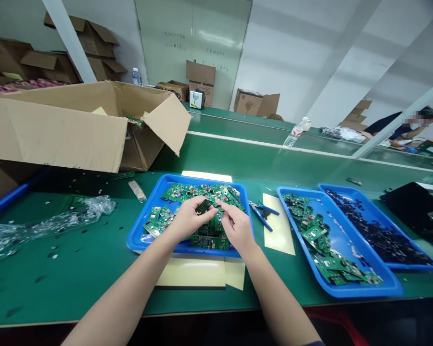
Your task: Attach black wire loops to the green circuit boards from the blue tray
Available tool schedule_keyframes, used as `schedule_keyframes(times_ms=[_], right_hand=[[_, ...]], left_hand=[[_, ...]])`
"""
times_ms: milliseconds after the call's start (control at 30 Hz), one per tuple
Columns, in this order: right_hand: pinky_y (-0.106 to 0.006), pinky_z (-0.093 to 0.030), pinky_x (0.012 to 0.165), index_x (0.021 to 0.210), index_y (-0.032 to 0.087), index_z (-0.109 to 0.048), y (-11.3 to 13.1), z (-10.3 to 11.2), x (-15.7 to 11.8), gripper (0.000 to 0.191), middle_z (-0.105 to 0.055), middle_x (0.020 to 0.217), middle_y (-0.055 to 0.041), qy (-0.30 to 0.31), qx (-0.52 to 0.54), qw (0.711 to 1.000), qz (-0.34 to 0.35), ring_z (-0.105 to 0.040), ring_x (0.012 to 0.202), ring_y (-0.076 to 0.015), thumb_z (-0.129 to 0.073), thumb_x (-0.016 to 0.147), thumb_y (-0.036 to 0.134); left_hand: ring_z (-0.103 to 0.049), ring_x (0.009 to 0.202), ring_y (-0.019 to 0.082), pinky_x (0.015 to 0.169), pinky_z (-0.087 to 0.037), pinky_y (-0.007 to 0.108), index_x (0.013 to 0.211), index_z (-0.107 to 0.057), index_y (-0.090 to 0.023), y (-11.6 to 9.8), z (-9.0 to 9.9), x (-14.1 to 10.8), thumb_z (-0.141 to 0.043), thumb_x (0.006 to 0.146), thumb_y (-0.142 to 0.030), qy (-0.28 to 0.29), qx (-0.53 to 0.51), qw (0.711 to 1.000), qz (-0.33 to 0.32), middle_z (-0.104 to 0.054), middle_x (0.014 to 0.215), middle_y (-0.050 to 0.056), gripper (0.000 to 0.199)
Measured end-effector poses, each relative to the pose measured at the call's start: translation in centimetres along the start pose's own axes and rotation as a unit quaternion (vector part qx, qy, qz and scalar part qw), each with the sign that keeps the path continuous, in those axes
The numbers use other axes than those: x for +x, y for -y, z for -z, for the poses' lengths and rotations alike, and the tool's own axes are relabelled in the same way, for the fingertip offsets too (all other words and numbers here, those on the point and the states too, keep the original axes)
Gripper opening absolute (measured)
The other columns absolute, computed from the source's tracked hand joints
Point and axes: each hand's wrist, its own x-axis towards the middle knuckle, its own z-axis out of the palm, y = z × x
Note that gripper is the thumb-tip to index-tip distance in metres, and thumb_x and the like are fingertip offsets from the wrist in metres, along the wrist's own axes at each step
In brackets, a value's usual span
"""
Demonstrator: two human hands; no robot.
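Holding a small circuit board (pixel 203 207) over a blue tray (pixel 134 240), the left hand (pixel 188 220) is pinching it between thumb and fingers. The right hand (pixel 237 229) is meeting it from the other side, and its thumb and fingertips are standing narrow, close together at the board's edge; whether they are gripping the board or a small dark part, I cannot tell. Below both hands, many green boards (pixel 209 241) are lying in a loose pile inside this tray. Just to the right, blue-handled pliers (pixel 263 220) are resting partly on a yellow sheet (pixel 279 241). Farther right, a second tray (pixel 364 291) is containing more boards (pixel 317 235), and a third tray (pixel 414 265) is carrying black pieces (pixel 375 235). Everything is standing on a green table (pixel 104 278).
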Motion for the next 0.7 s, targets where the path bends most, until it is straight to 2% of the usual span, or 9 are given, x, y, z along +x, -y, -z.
schedule_keyframes(times_ms=[100,167,267,333,400,500,600,700], right_hand=[[-0.032,-0.05,0.063,0.125,0.021,-0.053,-0.2,0.5,0.1,0.043,-0.068,0.082,-0.0049,0.03,-0.025,0.999,-0.035,-0.06,0.065,-0.0179,-0.039,0.084,0.019],[-0.028,-0.046,0.053,0.134,0.019,-0.042,-0.5,1.0,0.2,0.051,-0.061,0.065,0.0002,0.038,-0.016,0.996,-0.074,-0.053,0.052,-0.0146,-0.044,0.083,0.022],[-0.024,-0.041,0.048,0.135,0.016,-0.038,-1.0,1.7,0.5,0.057,-0.052,0.06,0.0039,-0.008,0.023,0.993,-0.115,-0.045,0.047,-0.0109,-0.049,0.079,0.022],[-0.024,-0.043,0.051,0.127,0.016,-0.046,-1.1,1.8,0.7,0.048,-0.054,0.066,0.0018,-0.073,0.047,0.988,-0.127,-0.047,0.052,-0.0108,-0.049,0.08,0.022],[-0.026,-0.047,0.057,0.114,0.017,-0.057,-1.0,1.6,0.7,0.035,-0.059,0.077,-0.0026,-0.111,0.078,0.983,-0.125,-0.053,0.062,-0.0128,-0.05,0.081,0.024],[-0.029,-0.05,0.064,0.092,0.019,-0.065,-0.6,0.8,0.5,0.019,-0.062,0.089,-0.0071,-0.082,0.152,0.979,-0.103,-0.059,0.079,-0.0177,-0.054,0.08,0.029],[-0.03,-0.05,0.064,0.079,0.019,-0.064,-0.3,0.1,0.2,0.013,-0.062,0.083,-0.0057,-0.069,0.197,0.973,-0.103,-0.059,0.077,-0.0181,-0.058,0.078,0.031],[-0.03,-0.049,0.063,0.074,0.019,-0.061,-0.3,-0.3,0.1,0.014,-0.061,0.078,-0.0045,-0.092,0.201,0.968,-0.122,-0.059,0.073,-0.0173,-0.059,0.077,0.032]], left_hand=[[-0.042,0.057,0.012,0.055,-0.033,0.023,0.059,-0.05,-0.017,-0.4,0.2,-0.2,-0.058,0.072,-0.037,0.003,-0.022,1.0,-0.005,-0.047,0.057,-0.003,0.025],[-0.042,0.056,0.012,0.054,-0.034,0.023,0.061,-0.05,-0.017,-0.6,0.4,-0.2,-0.057,0.073,-0.036,0.001,-0.048,0.999,-0.003,-0.046,0.057,-0.002,0.024],[-0.041,0.053,0.011,0.051,-0.034,0.022,0.065,-0.052,-0.016,-0.5,0.7,-0.2,-0.057,0.074,-0.038,-0.018,-0.089,0.996,0.017,-0.045,0.058,-0.002,0.024],[-0.041,0.051,0.01,0.048,-0.033,0.022,0.069,-0.054,-0.016,-0.3,0.8,-0.2,-0.059,0.074,-0.038,-0.032,-0.111,0.993,0.033,-0.045,0.057,-0.003,0.023],[-0.041,0.049,0.01,0.046,-0.032,0.021,0.076,-0.057,-0.015,-0.2,0.6,-0.2,-0.061,0.072,-0.039,-0.027,-0.137,0.989,0.053,-0.045,0.056,-0.003,0.024],[-0.04,0.045,0.009,0.044,-0.032,0.021,0.073,-0.057,-0.015,-0.1,-0.2,-0.2,-0.062,0.071,-0.04,0.018,-0.168,0.982,0.084,-0.044,0.049,-0.005,0.026],[-0.041,0.044,0.009,0.043,-0.032,0.021,0.064,-0.05,-0.016,0.0,-1.0,-0.3,-0.064,0.07,-0.039,0.044,-0.187,0.973,0.125,-0.044,0.045,-0.005,0.027],[-0.043,0.045,0.008,0.043,-0.033,0.02,0.068,-0.049,-0.016,0.0,-1.4,-0.4,-0.064,0.07,-0.039,0.071,-0.243,0.955,0.154,-0.048,0.048,-0.005,0.027]])
